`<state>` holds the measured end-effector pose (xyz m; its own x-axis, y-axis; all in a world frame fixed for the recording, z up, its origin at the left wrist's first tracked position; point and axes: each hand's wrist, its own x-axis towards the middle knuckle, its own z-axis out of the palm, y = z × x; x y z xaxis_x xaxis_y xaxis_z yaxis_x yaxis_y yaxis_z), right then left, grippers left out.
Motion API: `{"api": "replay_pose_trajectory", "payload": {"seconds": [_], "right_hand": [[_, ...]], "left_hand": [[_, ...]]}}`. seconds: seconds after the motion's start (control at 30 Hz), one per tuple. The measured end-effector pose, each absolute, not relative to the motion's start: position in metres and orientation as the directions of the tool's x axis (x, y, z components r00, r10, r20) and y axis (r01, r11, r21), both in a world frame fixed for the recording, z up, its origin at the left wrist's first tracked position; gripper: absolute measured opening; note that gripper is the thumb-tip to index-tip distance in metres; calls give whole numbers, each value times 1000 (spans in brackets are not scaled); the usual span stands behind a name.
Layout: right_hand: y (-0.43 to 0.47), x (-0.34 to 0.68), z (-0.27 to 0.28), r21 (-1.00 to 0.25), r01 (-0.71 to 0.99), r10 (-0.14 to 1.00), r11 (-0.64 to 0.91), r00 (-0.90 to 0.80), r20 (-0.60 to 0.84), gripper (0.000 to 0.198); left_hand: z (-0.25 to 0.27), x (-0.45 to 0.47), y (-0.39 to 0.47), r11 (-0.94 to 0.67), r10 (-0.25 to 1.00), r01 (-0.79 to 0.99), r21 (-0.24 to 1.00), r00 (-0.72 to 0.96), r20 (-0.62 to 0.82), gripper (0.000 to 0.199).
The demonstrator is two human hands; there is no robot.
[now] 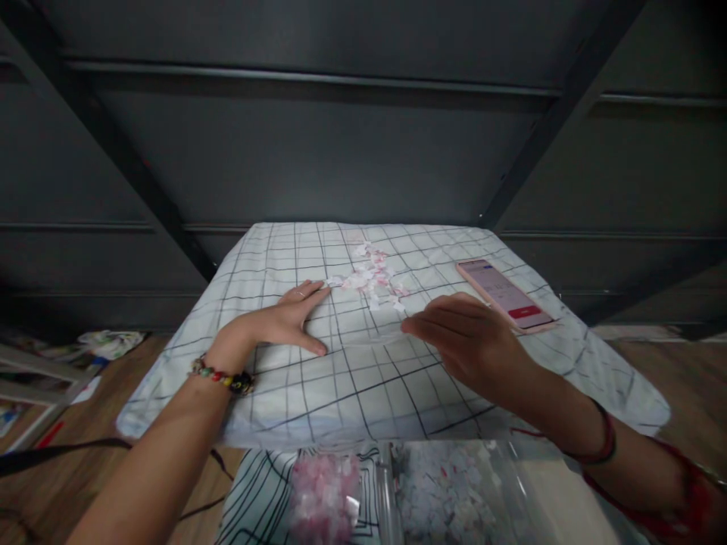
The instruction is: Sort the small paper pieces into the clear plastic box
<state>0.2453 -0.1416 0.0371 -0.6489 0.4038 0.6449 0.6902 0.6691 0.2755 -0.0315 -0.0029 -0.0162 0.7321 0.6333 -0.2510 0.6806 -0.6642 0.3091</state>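
Toward the far edge of the desk (341,393), paper scraps (369,278) lie loose — left hand (281,322) splayed flat, gripping nothing; right hand (474,333) with fingers bunched, seemingly pinching clear film (372,340) mid-desk. I'd keep that film low — quick moves could scatter scraps.

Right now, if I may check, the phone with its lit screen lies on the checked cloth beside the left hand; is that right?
Not quite: the head view shows the phone beside the right hand, not the left hand. Its screen is indeed lit, and it does lie on the checked cloth.
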Motion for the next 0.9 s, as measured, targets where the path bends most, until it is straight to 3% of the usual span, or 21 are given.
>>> {"api": "replay_pose_trajectory", "payload": {"seconds": [0.23,0.43,0.63,0.9], "right_hand": [[-169,266,54,308,754,446,580,-611,655,27],[-187,265,50,434,824,627,363,-561,541,26],[-187,227,54,321,858,626,401,-513,587,26],[-200,189,64,203,783,581,588,-583,567,34]], "left_hand": [[-20,-34,1,-674,629,670,310,741,-235,123],[-20,-33,1,-689,614,641,339,764,-197,118],[-14,-33,-3,-679,612,646,349,761,-215,119],[-6,-35,-4,-627,630,703,335,711,-313,128]]}}
